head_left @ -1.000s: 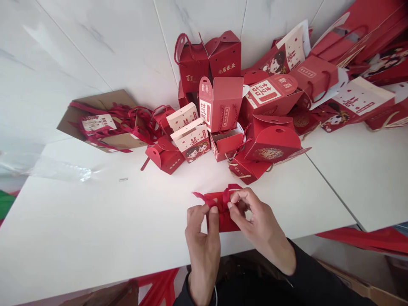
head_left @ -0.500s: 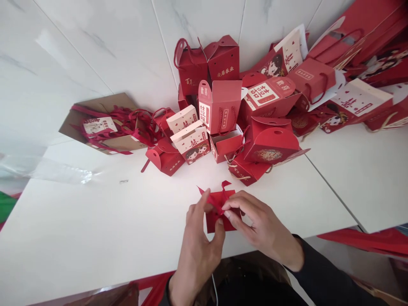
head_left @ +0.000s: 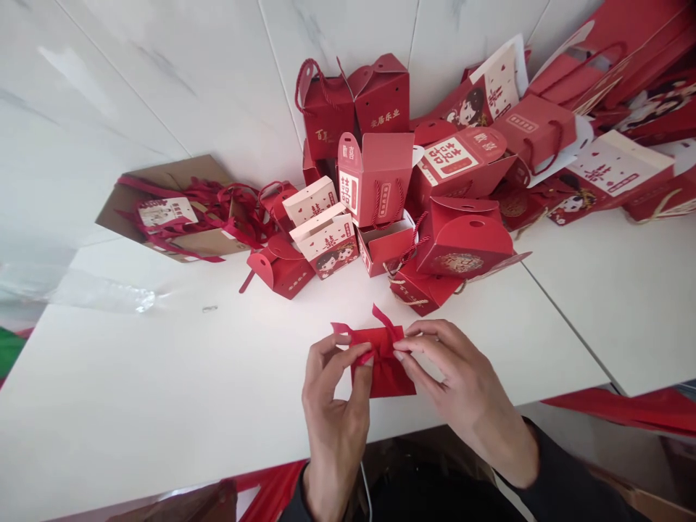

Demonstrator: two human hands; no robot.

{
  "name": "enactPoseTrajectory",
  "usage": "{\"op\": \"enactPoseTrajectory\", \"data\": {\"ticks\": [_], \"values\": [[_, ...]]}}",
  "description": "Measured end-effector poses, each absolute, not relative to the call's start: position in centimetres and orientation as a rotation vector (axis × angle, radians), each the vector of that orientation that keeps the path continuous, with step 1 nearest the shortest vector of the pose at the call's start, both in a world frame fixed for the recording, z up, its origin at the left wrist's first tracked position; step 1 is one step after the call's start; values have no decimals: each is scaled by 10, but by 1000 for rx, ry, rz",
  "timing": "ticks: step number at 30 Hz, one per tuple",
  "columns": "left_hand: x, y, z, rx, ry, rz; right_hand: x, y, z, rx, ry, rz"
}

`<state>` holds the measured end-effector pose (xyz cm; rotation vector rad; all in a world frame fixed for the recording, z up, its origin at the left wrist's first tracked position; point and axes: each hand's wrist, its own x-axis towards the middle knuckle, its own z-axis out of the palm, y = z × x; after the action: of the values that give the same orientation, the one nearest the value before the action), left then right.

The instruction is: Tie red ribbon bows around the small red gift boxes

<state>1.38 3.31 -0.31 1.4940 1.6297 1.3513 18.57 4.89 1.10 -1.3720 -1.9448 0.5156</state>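
On the white table (head_left: 179, 384), clear plastic (head_left: 119, 293) lies at the left edge. Next along, by the far edge, an open cardboard box (head_left: 201, 165) has dark red ribbons (head_left: 212, 197) and a pale printed card (head_left: 166, 212) in it. A tiny clear scrap (head_left: 209, 309) lies just nearer the near edge. Then come a red flap-top box (head_left: 280, 268) and a cream-topped box (head_left: 329, 243) with cartoon figures. Close to the near edge, the left hand (head_left: 337, 406) has thumb and forefinger pinched on a red ribbon (head_left: 385, 321). The ribbon lies across a small red box (head_left: 391, 378), which rests between the two hands, just in from the near edge; two ribbon ends point toward the far edge. The right hand (head_left: 465, 384) grips the ribbon between thumb and forefinger, its other fingers loosely bent. Beyond it, a large red box (head_left: 462, 235) sits in a heap, and past the table's right edge, on a second white table (head_left: 609, 290), red bags (head_left: 598, 177) crowd the far side
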Motion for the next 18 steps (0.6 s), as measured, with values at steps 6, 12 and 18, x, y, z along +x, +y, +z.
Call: {"op": "enactPoseTrajectory", "data": {"ticks": [6, 12, 18], "values": [[16, 35, 3, 1498, 1542, 1300, 184, 50, 23, -1274, -1977, 695], [17, 47, 8, 1164, 1458, 1176, 191, 62, 31, -1041, -2116, 806], [12, 52, 21, 1297, 1352, 930, 193, 77, 30, -849, -2206, 841]]}}
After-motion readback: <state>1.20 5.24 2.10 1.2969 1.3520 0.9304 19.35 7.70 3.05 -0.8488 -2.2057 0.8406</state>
